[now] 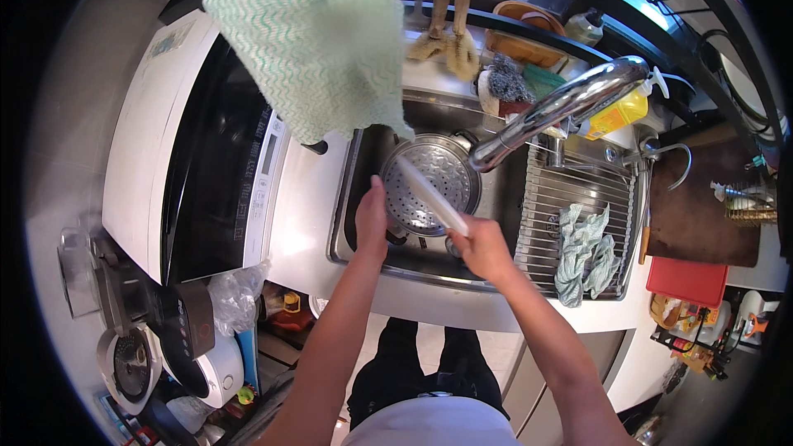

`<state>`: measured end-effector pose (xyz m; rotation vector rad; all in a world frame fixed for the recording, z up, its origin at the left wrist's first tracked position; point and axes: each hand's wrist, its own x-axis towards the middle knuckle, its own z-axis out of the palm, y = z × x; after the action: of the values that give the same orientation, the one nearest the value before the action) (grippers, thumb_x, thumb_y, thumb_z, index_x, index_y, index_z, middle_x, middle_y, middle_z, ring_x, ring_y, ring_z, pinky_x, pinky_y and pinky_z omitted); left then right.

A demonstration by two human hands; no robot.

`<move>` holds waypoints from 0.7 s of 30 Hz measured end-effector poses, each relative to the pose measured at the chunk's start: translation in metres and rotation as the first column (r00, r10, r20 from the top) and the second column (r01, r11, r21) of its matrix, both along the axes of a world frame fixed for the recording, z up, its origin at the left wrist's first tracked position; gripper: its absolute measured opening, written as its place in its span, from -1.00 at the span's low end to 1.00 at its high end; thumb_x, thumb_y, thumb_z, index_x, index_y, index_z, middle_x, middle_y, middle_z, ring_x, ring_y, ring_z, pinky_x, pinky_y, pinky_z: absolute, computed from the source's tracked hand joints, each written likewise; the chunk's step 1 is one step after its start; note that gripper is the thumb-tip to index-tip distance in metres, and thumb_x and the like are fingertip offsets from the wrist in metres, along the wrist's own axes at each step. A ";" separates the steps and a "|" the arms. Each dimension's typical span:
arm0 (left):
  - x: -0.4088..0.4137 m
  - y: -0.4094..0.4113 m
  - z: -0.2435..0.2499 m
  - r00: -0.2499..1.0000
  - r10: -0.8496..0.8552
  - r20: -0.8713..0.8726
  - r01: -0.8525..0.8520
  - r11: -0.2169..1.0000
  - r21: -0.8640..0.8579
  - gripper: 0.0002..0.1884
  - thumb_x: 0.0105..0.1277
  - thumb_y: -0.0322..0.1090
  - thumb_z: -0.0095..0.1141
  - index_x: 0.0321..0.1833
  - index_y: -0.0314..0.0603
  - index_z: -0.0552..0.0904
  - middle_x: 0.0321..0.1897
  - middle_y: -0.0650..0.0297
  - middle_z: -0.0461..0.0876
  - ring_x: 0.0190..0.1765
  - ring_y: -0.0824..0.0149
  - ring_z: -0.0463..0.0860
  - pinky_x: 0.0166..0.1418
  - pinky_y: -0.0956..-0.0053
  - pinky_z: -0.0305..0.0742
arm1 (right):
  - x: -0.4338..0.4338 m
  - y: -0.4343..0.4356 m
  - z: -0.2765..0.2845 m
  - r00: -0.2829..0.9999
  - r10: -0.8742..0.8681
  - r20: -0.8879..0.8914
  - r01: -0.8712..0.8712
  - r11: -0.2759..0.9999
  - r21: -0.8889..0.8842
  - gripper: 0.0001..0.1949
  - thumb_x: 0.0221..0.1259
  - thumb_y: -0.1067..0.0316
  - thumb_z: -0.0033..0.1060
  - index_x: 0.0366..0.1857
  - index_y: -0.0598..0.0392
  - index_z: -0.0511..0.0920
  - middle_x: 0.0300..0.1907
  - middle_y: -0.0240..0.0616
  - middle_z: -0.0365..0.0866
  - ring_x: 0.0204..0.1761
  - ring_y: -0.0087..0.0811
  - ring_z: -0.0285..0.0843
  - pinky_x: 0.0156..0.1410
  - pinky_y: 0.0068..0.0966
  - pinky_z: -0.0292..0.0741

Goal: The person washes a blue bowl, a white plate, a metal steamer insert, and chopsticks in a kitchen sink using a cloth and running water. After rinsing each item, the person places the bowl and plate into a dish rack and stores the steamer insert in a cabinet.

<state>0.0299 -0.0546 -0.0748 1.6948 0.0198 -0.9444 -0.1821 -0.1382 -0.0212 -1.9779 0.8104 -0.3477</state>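
My right hand (pixel 486 249) grips the near end of a slim white object (pixel 433 195), slightly blurred, perhaps a plate seen edge-on. It slants up and left over a perforated metal steamer pot (pixel 412 220) standing in the stainless-steel sink (pixel 502 210). Beside the pot's left edge is my left hand (pixel 372 214), thumb raised, with nothing visible in it; its fingers are partly hidden. The chrome faucet (pixel 545 118) arches over the pot's right side, and I see no clear stream from it.
A green-striped cloth (pixel 310 37) hangs close in front, covering the sink's far left corner. On the right, a roll-up drying rack (pixel 539 217) carries a crumpled cloth (pixel 579 254). A white oven (pixel 148 130) stands left. Brushes (pixel 458 43) and a yellow bottle (pixel 622 113) are behind.
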 end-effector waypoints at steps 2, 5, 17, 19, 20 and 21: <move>0.003 0.016 0.051 0.843 -0.152 -0.516 -0.016 0.952 -0.306 -0.28 0.50 0.19 0.15 0.46 -0.30 0.46 0.35 -0.04 0.57 0.35 -0.11 0.62 0.29 -0.16 0.58 | 0.011 0.013 -0.004 0.995 0.098 -0.001 -0.096 0.971 -0.217 -0.50 0.21 0.60 0.21 0.28 0.05 0.62 0.09 0.05 0.74 0.08 0.11 0.73 0.18 -0.18 0.64; -0.004 0.031 0.045 0.715 -0.254 -0.651 -0.035 0.917 -0.396 -0.35 0.51 -0.07 0.18 0.53 -0.30 0.39 0.37 -0.02 0.55 0.38 -0.11 0.60 0.37 -0.15 0.58 | 0.013 0.024 -0.004 0.961 0.237 -0.142 -0.275 0.876 -0.396 -0.43 0.15 0.58 0.21 0.33 -0.03 0.59 0.36 -0.14 0.62 0.37 0.08 0.58 0.45 -0.14 0.54; -0.001 0.053 -0.008 0.940 -0.006 -0.340 -0.138 0.907 -0.397 -0.41 0.34 -0.61 0.27 0.44 -0.36 0.45 0.26 0.05 0.63 0.27 0.08 0.67 0.35 0.19 0.62 | -0.032 -0.008 -0.062 0.597 0.082 -0.798 -0.184 0.982 -0.037 -0.57 0.20 0.21 0.51 0.10 0.12 0.60 0.16 0.00 0.63 0.20 0.07 0.66 0.22 -0.14 0.67; 0.006 0.064 -0.009 0.944 0.042 -0.327 -0.166 0.918 -0.361 -0.41 0.37 -0.59 0.27 0.46 -0.33 0.44 0.29 0.08 0.62 0.30 0.09 0.65 0.38 0.20 0.61 | -0.002 0.003 -0.089 0.545 0.208 -0.812 -0.292 0.955 0.048 -0.56 0.23 0.19 0.48 0.15 0.08 0.60 0.20 0.01 0.61 0.21 0.06 0.67 0.22 -0.14 0.68; 0.006 0.060 -0.006 0.943 0.024 -0.331 -0.155 0.914 -0.374 -0.40 0.38 -0.61 0.26 0.48 -0.27 0.42 0.32 0.09 0.59 0.33 0.10 0.63 0.38 0.18 0.61 | -0.006 0.009 -0.117 0.547 0.192 -0.815 -0.308 0.951 0.017 -0.54 0.22 0.24 0.44 0.23 -0.04 0.60 0.25 0.00 0.59 0.22 0.04 0.68 0.24 -0.11 0.69; 0.005 0.054 -0.002 0.941 0.001 -0.339 -0.141 0.910 -0.390 -0.38 0.39 -0.62 0.24 0.50 -0.21 0.40 0.35 0.11 0.57 0.35 0.10 0.61 0.39 0.17 0.61 | -0.015 0.012 -0.153 0.553 0.181 -0.813 -0.311 0.950 0.000 -0.53 0.21 0.25 0.44 0.23 -0.07 0.61 0.26 0.00 0.58 0.21 0.05 0.69 0.24 -0.10 0.69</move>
<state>0.0345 -0.0002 -0.0764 1.1277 0.1018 -1.0847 -0.1971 -0.1263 -0.1744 -2.3529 1.0453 0.7772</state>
